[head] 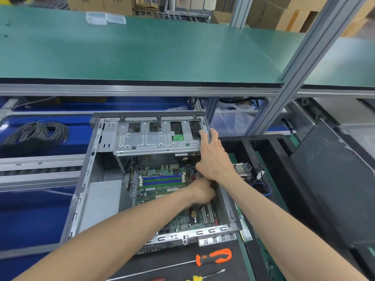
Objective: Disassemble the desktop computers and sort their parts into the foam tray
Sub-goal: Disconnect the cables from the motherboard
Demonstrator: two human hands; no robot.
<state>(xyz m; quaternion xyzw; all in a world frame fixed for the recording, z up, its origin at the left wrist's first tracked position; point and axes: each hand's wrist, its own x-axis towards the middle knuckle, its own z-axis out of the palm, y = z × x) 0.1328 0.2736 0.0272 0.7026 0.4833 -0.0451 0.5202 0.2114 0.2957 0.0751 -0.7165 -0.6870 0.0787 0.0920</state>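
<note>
Open PC case (97,179) lies on bench, side off, motherboard (162,185) exposed inside. Right hand (215,157) rests on case's far right edge, fingers straight along drive cage (158,138). Left hand (203,192) down on motherboard's right side, fingers hidden, grip cannot be told. Black foam tray (284,159) right of case. Orange screwdriver (215,257) on black mat near front. Cable coil (36,134) left. Green shelf (142,51) above; cardboard boxes (294,15) behind.

Bright, even overhead light falling; soft shadows pooling inside case (142,179); wide-angle bending edges; far boxes (294,15) blurring slightly.
</note>
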